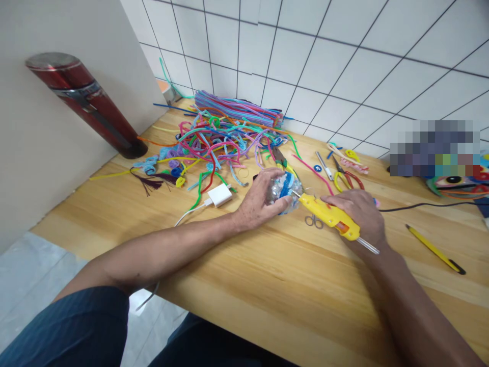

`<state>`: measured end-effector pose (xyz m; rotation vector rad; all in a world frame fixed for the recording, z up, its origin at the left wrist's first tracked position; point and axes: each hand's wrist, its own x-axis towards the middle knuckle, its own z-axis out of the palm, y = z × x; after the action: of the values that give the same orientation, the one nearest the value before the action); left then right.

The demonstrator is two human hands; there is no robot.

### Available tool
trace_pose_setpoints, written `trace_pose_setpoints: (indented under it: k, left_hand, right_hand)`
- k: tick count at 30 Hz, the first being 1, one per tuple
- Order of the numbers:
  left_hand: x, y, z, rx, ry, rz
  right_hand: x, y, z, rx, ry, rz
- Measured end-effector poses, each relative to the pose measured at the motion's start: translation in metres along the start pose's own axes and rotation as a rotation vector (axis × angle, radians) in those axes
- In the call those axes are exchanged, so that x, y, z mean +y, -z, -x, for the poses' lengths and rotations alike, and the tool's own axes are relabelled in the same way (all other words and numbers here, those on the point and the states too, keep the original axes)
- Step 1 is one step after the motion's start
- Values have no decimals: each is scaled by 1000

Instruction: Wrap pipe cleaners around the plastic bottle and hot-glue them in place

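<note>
My left hand (259,200) is closed around a small shiny ball-like piece (283,187) wrapped in silver and blue, held just above the wooden table (244,285). My right hand (361,214) grips a yellow glue gun (329,215). The gun's nozzle touches the right side of the shiny piece. A clear glue stick pokes out of the gun's back end. A black cord (424,206) runs off to the right from behind my right hand.
A heap of coloured pipe cleaners (225,135) covers the far table. A red metal flask (82,102) leans at the left wall. Nearby lie a white charger (219,194), red-handled scissors (348,176), small scissors (314,221) and a yellow pencil (435,249).
</note>
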<state>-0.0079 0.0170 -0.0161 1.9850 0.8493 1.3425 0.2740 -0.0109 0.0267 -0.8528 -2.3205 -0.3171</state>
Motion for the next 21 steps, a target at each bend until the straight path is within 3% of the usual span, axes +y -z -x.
trace_pose_setpoints:
  k: [6, 21]
  left_hand:
    - [0, 0, 0, -3, 12, -5]
    - [0, 1, 0, -8, 4, -15]
  right_hand:
    - [0, -1, 3, -34, -72, -26]
    - [-1, -2, 0, -2, -34, -13]
